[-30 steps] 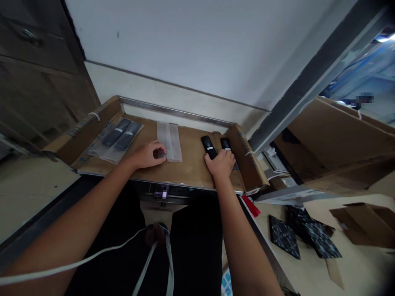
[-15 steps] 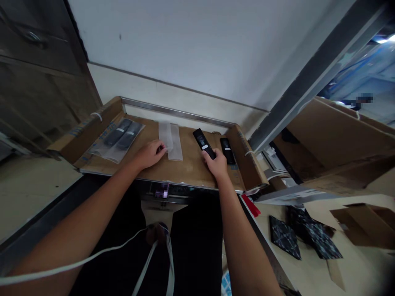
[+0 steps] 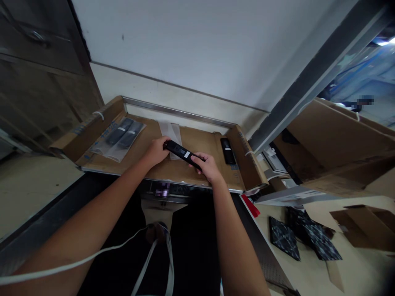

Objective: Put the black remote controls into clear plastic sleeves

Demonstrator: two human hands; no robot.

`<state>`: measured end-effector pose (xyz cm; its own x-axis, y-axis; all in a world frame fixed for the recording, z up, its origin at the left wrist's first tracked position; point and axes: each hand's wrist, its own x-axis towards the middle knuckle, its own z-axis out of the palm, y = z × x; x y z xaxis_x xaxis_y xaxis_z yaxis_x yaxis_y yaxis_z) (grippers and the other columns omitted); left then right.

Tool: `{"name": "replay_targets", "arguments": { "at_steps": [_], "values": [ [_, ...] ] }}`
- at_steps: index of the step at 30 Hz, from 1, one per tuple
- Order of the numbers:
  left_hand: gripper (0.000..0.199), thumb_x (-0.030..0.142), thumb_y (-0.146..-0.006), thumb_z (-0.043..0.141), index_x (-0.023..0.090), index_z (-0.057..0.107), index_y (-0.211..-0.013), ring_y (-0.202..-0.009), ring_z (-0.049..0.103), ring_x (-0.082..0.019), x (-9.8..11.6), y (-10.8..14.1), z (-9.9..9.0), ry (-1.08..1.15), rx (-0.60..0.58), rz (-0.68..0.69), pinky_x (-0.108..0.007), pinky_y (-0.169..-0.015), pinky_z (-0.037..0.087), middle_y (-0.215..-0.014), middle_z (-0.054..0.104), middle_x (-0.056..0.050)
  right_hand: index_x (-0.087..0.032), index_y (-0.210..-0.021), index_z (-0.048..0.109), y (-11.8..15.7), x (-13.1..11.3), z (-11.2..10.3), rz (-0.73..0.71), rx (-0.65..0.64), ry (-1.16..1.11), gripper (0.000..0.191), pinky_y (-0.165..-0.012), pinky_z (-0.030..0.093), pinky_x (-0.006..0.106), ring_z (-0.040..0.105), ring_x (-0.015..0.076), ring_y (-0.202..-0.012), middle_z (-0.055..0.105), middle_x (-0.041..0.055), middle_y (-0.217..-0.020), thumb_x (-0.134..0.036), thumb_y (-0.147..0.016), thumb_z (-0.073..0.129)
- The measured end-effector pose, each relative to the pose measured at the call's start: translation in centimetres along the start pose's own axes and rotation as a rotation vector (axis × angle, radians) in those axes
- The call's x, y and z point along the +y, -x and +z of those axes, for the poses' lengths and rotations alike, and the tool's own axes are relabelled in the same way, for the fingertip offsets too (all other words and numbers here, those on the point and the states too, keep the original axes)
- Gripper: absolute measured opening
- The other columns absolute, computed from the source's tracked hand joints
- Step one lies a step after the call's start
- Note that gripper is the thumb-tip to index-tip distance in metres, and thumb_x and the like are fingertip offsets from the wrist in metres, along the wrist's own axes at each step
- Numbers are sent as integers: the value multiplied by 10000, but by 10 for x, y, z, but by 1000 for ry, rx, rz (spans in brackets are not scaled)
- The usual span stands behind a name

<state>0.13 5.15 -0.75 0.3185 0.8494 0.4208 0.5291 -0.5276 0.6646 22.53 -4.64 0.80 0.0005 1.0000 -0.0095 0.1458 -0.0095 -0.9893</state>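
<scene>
- While both forearms reach forward over the cardboard-lined tabletop [image 3: 191, 170], the right hand [image 3: 207, 166] has its fingers curled around the near end of a black remote control [image 3: 182, 154], held slantwise just above the cardboard.
- At the remote's far end, the left hand [image 3: 157, 150] touches it with bent fingers; whether they clasp it I cannot tell.
- Under that end lies a clear plastic sleeve [image 3: 171, 131].
- Right of the held remote, a second remote [image 3: 226, 150] lies flat; left of it lie bagged remotes [image 3: 121, 133].
</scene>
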Motion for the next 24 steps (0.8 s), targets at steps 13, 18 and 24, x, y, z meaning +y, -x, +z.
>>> {"name": "replay_targets", "arguments": {
  "at_steps": [13,18,24],
  "values": [
    [142,236,-791,608,159,682,-883,-783,670,-176,-18,-7,9,331,158,-59,-298,-729,516,-859,729,-59,-128,-965,705,-1,1,-4,8,45,-29,441,-348,270,190,411,62,-363,705,35,-643,-519,-763,693],
    [129,256,-795,636,165,679,-875,-787,674,-179,-19,-7,8,348,180,-55,-306,-726,518,-857,727,-58,-128,-976,706,0,-1,-3,20,35,0,432,-351,273,187,416,61,-368,707,37,-649,-505,-765,690],
    [154,257,-781,674,158,686,-899,-807,678,-177,-18,-6,5,386,168,-68,-308,-759,524,-883,733,-60,-125,-984,704,1,-2,-1,37,35,5,433,-354,271,186,415,60,-372,707,42,-651,-495,-760,696]
  ]
}}
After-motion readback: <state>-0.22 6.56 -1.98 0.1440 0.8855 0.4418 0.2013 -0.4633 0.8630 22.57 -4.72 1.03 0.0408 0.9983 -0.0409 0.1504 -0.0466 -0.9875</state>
